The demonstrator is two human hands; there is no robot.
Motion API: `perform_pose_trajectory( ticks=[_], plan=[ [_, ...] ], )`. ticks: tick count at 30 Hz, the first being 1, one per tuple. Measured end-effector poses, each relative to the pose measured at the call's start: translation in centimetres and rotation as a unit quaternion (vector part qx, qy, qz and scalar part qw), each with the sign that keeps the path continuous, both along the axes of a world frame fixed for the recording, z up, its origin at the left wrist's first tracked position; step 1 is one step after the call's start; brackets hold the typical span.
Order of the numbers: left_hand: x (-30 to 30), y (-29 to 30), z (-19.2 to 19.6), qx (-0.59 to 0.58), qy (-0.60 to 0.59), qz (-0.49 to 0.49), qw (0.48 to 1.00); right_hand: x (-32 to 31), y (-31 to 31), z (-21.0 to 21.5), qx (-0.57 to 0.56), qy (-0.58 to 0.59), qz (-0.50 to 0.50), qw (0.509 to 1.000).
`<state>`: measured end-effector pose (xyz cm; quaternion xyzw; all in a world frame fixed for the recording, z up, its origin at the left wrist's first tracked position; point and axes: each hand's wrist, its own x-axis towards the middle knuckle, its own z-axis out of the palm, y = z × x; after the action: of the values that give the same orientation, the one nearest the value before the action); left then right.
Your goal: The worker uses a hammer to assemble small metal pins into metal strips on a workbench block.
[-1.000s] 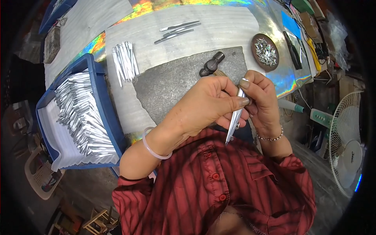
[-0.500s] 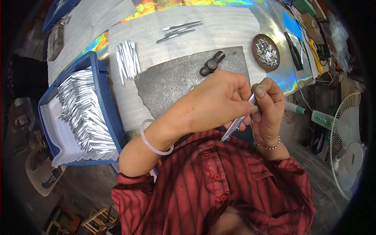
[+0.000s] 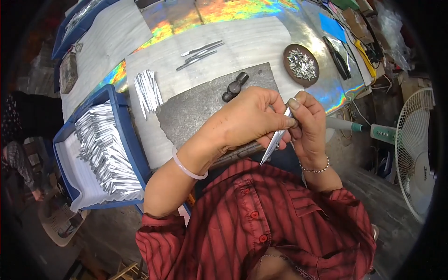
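Both hands meet near the person's chest, over the near edge of a grey slab [image 3: 205, 105]. The left hand [image 3: 247, 119] and the right hand [image 3: 308, 123] pinch a slim metal strip [image 3: 275, 140] between closed fingers, its pointed end aimed down and left. A hammer [image 3: 234, 86] lies on the slab's far side. To the left, a blue bin [image 3: 128, 140] holds many strips, with a small bundle [image 3: 147, 88] just beyond it. A round dish [image 3: 301, 64] sits far right.
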<state>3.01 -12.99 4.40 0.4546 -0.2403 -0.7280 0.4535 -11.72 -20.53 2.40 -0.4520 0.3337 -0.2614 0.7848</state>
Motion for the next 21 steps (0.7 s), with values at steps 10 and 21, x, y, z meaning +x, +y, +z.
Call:
perform_pose_trajectory(
  ticks=[10,21],
  plan=[
    [-0.9,-0.6,0.4,-0.003,-0.030,-0.026,0.999,-1.1,0.3,0.0,0.002,-0.006,-0.021,1.000],
    [-1.2,-0.6,0.7,-0.029,-0.057,-0.060,0.996,-1.8,0.9,-0.2,-0.016,-0.043,-0.042,0.998]
  ],
)
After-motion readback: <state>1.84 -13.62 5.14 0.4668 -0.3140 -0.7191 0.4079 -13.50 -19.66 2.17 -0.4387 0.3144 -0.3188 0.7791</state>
